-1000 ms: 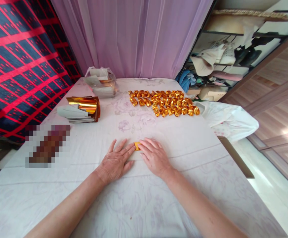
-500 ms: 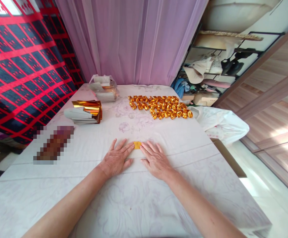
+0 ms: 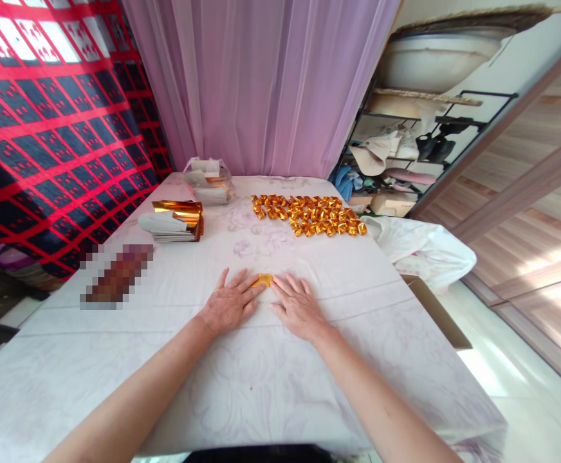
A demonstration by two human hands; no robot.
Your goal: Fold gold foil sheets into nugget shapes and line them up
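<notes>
A small piece of folded yellow paper (image 3: 264,280) lies on the tablecloth between my two hands. My left hand (image 3: 227,305) rests palm down with its fingers spread, and its index fingertip touches the paper's left end. From the other side, my right hand (image 3: 298,307) lies flat with fingers apart, its fingertips on the right end. The paper's middle looks narrowed and bent, and its ends are partly hidden under the fingers. Beyond the hands stand several rows of shiny gold folded-foil pieces (image 3: 316,215).
A fanned stack of gold and white foil paper (image 3: 178,222) sits at the left, with a clear bag of more sheets (image 3: 209,182) behind it. A pixelated patch (image 3: 119,273) covers something at the left edge. A white plastic bag (image 3: 430,251) is beside the table's right edge.
The yellow paper was flat and rectangular; now its middle is bent and narrower. My hands have drawn slightly closer together. The head view has shifted a little.
</notes>
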